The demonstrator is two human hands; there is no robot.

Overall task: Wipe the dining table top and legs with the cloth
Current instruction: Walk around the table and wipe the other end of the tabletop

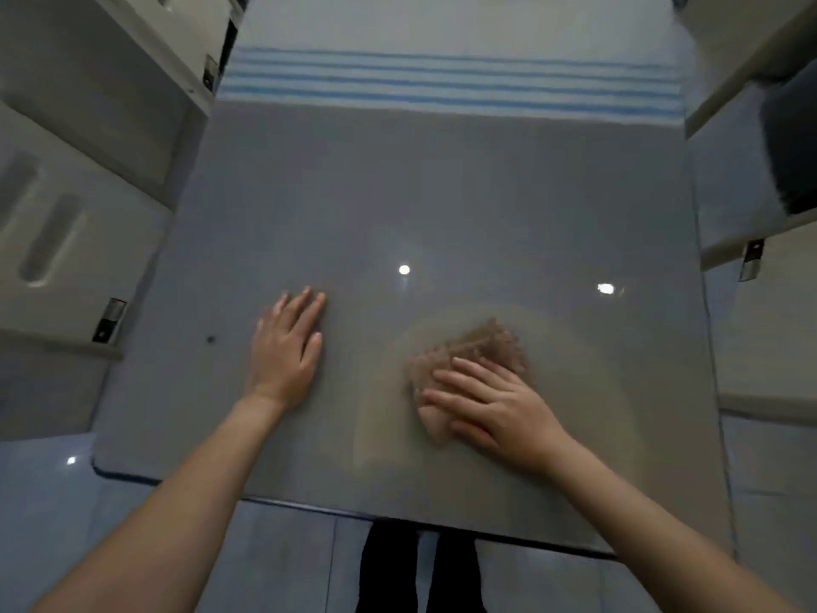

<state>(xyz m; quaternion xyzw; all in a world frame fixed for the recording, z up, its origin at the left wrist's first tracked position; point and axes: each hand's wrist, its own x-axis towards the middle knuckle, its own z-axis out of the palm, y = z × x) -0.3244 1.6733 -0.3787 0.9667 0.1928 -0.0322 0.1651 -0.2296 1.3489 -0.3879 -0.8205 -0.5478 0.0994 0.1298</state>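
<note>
Hands rest on our glossy grey dining table top (398, 192): left hand (287, 347) flat, fingers spread; right hand (490, 404) pressing the crumpled brown cloth (477, 347).

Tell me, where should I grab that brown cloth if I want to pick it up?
Probably the bunched far edge of the cloth, reached from the far side. The right hand presses flat on its near part, so only that crumpled edge pokes out free, and folds pinch easily. The left hand rests flat on the table.
</note>
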